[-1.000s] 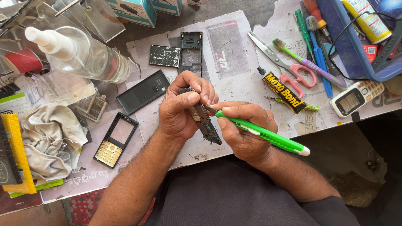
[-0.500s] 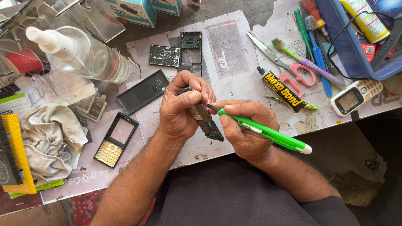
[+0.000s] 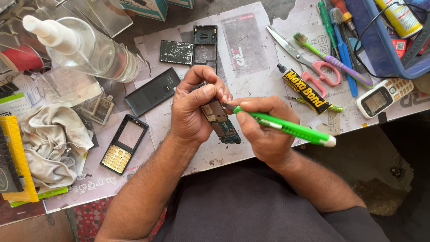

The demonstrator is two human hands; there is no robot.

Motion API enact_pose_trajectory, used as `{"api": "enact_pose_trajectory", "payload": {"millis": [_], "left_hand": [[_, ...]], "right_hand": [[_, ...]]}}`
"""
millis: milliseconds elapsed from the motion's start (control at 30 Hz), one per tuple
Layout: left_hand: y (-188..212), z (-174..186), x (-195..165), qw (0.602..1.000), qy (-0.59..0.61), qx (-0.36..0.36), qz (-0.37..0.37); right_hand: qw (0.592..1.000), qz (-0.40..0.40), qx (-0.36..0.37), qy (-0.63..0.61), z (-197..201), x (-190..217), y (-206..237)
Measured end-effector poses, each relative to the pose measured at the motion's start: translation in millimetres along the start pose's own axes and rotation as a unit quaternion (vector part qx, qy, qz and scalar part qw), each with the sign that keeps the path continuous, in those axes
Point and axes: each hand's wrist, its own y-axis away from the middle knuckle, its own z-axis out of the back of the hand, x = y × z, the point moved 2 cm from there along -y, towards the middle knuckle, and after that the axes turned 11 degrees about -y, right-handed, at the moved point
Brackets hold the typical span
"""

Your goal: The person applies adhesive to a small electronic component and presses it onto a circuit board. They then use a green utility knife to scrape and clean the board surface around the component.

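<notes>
— Where's the board?

— Near the worktop's front edge: my left hand (image 3: 193,110) pinches the phone circuit board (image 3: 220,120); right hand (image 3: 264,130) grips the green utility knife (image 3: 286,128).

— Handling?

— Light, stiff, likely fragile; hold its edges.

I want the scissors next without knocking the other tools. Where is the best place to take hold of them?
Take the scissors by the pink handle loops, coming from the near table edge. The blades point up-left, away from the person; the loops lie nearest, though a toothbrush crosses close beside them.
</notes>
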Motion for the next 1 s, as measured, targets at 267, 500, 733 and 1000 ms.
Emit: {"api": "enact_pose_trajectory", "payload": {"millis": [267,500,733,1000], "left_hand": [[2,-2,2,0.994,-0.068,-0.08,-0.017],[4,1,6,0.983,-0.127,-0.127,-0.035],[4,0,4,0.98,-0.149,-0.126,-0.036],[2,0,8,0.982,-0.142,-0.118,-0.03]], "right_hand": [[0.932,-0.173,-0.08,-0.31,2,-24,3],[0.877,-0.255,-0.106,-0.394,4,-35,5],[0.844,-0.306,-0.124,-0.423,7,-38,4],[0.828,-0.308,-0.134,-0.449,9,-35,4]]}}
